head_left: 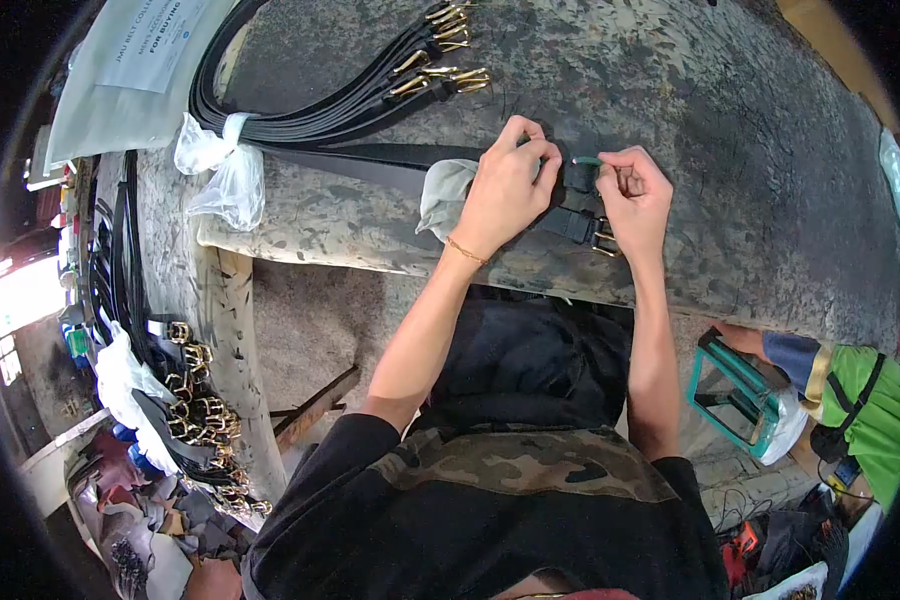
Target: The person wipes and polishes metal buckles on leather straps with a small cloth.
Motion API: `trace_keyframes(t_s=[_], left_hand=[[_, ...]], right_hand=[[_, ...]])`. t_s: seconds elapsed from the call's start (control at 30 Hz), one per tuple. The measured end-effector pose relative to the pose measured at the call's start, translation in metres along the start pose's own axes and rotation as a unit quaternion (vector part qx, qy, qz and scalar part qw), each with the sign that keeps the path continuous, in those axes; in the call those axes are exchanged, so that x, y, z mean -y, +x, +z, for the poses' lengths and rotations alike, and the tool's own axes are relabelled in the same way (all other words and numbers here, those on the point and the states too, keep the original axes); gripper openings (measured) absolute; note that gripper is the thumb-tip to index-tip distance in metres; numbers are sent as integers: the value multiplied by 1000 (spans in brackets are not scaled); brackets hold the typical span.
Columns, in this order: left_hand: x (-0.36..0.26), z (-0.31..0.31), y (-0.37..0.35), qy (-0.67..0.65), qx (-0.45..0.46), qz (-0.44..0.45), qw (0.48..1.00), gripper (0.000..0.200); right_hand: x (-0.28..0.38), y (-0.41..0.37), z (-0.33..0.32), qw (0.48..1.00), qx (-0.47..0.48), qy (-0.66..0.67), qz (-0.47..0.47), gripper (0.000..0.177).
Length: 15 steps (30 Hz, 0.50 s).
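Across the workshop, a broad tabletop (750, 170) with a scuffed, mottled covering. Beyond its near edge, at right, another person in green clothing (875, 400), near a teal-framed object (735, 395). Down at left, a cluster of buckled straps (205, 410). Up on the tabletop, a bundle of black belts (310, 125), gold-toned buckles fanned out, with knotted clear plastic (235, 165) around it. Nearer the middle, a pale cloth (446, 195), just beside the left hand (515, 185). Thumb and fingers drawn together there, contents too hidden to tell. Right hand (638, 195) pinching a thin green item (587, 161) by one end, tip toward the left hand. Below and between both hands, a black buckled strap end (572, 224), its metal buckle (603, 238) close by the right wrist. Just above that, between the hands, a short dark strap section (578, 178), directly under the green item.

Possible trouble, as a judgement: with so fine a grip, could slip and drop the green item among dark leather, or scratch the strap surface through a stray tip; could snag on the buckle through a low right wrist.
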<state>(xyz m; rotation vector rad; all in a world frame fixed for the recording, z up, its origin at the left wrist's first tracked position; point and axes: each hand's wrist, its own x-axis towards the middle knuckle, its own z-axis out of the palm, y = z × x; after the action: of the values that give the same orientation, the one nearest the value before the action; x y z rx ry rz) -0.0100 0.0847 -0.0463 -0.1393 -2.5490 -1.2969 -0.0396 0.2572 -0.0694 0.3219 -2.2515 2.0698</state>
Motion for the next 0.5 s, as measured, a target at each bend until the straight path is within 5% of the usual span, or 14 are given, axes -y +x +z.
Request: trace_keyframes(t_s=[0.5], left_hand=[[1,0,0,-7,-1,-18,1000,8]], right_hand=[[7,1,2,993,2,-111,-38,9]])
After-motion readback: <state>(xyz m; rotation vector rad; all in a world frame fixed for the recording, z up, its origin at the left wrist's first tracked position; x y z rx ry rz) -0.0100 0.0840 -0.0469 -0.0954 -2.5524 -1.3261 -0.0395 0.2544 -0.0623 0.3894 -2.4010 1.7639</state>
